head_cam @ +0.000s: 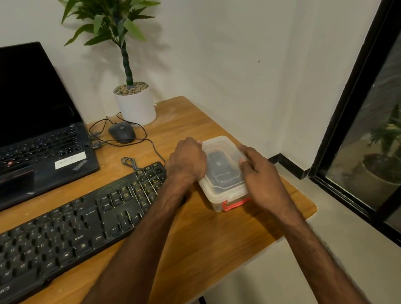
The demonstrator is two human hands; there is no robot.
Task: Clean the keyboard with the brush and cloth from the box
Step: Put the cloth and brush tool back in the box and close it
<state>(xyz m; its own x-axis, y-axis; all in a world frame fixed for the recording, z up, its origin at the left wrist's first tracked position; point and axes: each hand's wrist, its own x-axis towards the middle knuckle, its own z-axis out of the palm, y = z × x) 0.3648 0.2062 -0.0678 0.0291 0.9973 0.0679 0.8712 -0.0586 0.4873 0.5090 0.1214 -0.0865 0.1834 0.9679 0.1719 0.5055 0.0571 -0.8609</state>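
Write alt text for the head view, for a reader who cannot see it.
The left hand and the right hand grip the sides of a closed clear plastic box on a wooden desk, beside a black keyboard. Behind stand an open laptop, a mouse and a potted plant.

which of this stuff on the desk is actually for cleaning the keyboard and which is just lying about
For the job:
black full-size keyboard
clear plastic box with a red clasp, lid on, gripped by the left hand and right hand; its dark contents can't be made out

Just lying about:
open black laptop
dark wired mouse
green plant in a white pot
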